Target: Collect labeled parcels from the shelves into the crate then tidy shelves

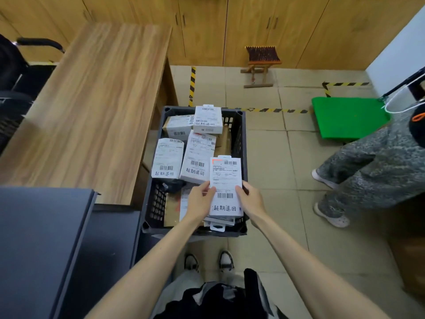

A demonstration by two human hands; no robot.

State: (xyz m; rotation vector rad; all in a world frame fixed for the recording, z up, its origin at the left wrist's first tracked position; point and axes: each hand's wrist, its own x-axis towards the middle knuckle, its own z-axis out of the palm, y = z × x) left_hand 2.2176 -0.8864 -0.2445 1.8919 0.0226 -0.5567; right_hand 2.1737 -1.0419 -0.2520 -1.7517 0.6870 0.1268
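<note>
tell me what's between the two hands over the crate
In the head view, one white labeled parcel sits between the left hand and right hand, gripped at both side edges above the dark crate.

Both hands, left (199, 201) and right (249, 199), grip a parcel (226, 185) over the crate (240, 139), desk (92, 107) at ten o'clock
</note>
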